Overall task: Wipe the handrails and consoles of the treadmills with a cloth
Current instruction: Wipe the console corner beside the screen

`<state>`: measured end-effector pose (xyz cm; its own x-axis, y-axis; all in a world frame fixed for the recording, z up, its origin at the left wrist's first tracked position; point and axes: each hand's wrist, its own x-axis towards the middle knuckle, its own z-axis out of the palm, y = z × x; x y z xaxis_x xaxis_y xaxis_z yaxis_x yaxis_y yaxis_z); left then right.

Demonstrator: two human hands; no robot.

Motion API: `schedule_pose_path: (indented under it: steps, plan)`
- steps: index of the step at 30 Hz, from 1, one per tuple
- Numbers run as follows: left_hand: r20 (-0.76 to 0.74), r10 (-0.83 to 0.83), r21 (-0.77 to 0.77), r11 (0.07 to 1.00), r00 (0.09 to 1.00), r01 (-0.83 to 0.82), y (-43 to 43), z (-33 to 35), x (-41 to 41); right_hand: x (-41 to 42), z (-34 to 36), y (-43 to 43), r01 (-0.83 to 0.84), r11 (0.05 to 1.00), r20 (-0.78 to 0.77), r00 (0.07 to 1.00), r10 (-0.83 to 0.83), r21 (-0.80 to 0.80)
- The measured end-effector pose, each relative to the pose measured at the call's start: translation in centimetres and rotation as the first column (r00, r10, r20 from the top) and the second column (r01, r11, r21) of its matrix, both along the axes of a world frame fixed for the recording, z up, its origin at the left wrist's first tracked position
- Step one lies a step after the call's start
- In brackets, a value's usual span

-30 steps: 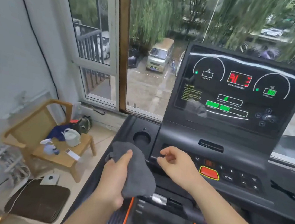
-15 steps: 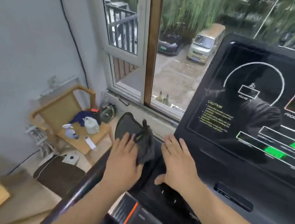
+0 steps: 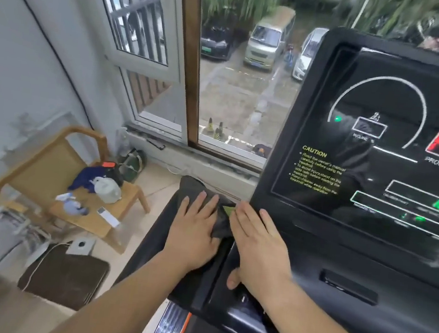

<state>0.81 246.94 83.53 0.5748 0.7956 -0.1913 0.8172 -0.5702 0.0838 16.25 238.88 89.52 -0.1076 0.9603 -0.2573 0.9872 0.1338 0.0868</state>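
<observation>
A dark grey cloth (image 3: 221, 222) lies on the left tray of the black treadmill console (image 3: 365, 265). My left hand (image 3: 194, 230) presses flat on the cloth, fingers spread, covering most of it. My right hand (image 3: 261, 249) rests flat on the console just right of the cloth, palm down, fingers apart, holding nothing. The lit display (image 3: 395, 148) rises on the right with red and green readouts. Part of the cloth is hidden under my left hand.
A wooden chair (image 3: 56, 175) with a white kettle, blue cloth and spray bottle stands at the left by the wall. A brown mat (image 3: 63, 277) lies on the floor. A window (image 3: 237, 72) looks onto parked cars.
My left hand has gone from holding the cloth up to pressing it flat on the left console tray. My right hand moved up beside it. The view swung left and closer.
</observation>
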Motion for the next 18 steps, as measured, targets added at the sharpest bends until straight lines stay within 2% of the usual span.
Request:
schedule_pose_path:
  steps: [3, 4, 7, 11, 13, 18]
  plan:
    - [0.129, -0.088, -0.015, 0.996, 0.988, 0.090, -4.7, -0.5, -3.4, 0.1, 0.2, -0.2, 0.013, 1.000, -0.074, 0.997, -0.013, -0.006]
    - [0.118, -0.124, -0.021, 0.992, 0.985, 0.127, -6.2, -0.4, -4.8, 0.1, 0.2, -0.2, 0.013, 1.000, -0.085, 0.996, -0.013, -0.004]
    - [0.013, -0.192, 0.004, 0.981, 0.981, 0.192, -7.0, -0.4, -7.0, 0.2, 0.1, 0.0, 0.000, 1.000, -0.108, 0.994, -0.001, -0.010]
    - [-0.005, -0.146, -0.003, 0.989, 0.989, 0.146, -6.6, 0.1, -6.0, 0.3, 0.5, 0.0, -0.030, 0.999, -0.087, 0.996, 0.027, -0.027]
    - [-0.077, -0.141, -0.037, 0.990, 0.987, 0.139, -7.5, 0.3, -5.7, 0.2, 0.6, -0.1, -0.035, 0.999, -0.083, 0.996, 0.032, -0.030]
    - [-0.211, -0.243, 0.053, 0.965, 0.947, 0.259, -6.6, 1.7, -4.4, 0.0, 0.7, -0.5, -0.046, 0.998, -0.011, 0.999, 0.045, -0.043]
